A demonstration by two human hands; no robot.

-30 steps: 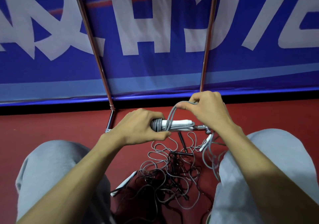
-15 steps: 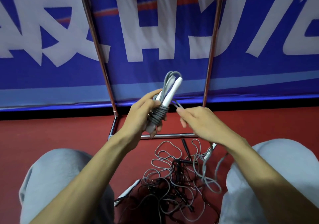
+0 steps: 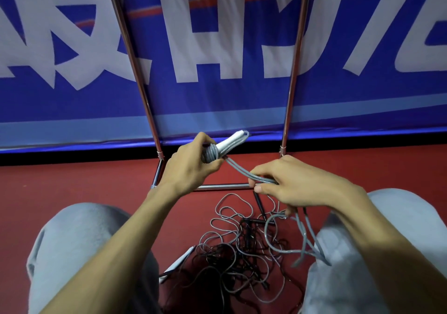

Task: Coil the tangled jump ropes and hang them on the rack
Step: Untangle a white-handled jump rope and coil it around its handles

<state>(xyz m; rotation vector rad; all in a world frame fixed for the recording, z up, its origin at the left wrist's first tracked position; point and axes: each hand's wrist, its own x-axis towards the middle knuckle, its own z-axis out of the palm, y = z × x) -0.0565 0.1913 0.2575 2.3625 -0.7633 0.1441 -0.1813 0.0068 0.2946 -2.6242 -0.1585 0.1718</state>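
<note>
Grey coiled jump rope [image 3: 212,153] is gripped in the left hand [image 3: 191,168], its two strands [image 3: 242,173] running toward four o'clock into the right hand [image 3: 298,185], which clasps them, tangled ropes [image 3: 239,248] at six o'clock.

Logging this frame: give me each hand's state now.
Left hand: grips the coiled grey rope bundle.
Right hand: holds the loose grey strands running from it.
</note>
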